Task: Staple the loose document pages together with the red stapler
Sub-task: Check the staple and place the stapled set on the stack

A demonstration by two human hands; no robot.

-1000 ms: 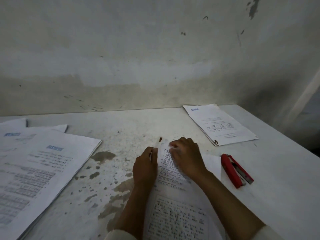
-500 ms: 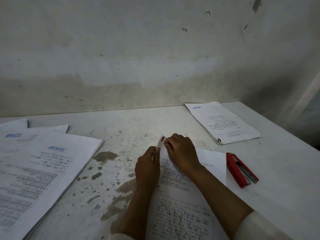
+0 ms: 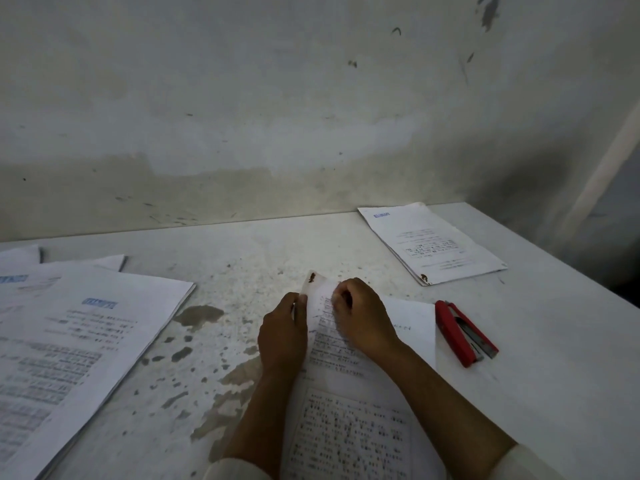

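A set of printed document pages point(image 3: 349, 420) lies in front of me on the white table point(image 3: 263, 258). Its far left corner, marked with a brown rust stain, is lifted off the table. My left hand point(image 3: 282, 336) pinches the left edge of that corner. My right hand point(image 3: 363, 320) grips the same corner from the right, fingers curled over the paper. The red stapler point(image 3: 462, 332) lies flat on the table to the right of the pages, a short way from my right hand, untouched.
A stapled document point(image 3: 431, 242) lies at the back right near the wall. A large stack of printed pages point(image 3: 72, 344) covers the left side of the table. Brown stains point(image 3: 199, 315) mark the table between the stack and my hands. The table's right edge runs behind the stapler.
Both hands have stayed on the page corner, and the stained corner now stands up a little more above my fingers. The stapler has not moved on the table.
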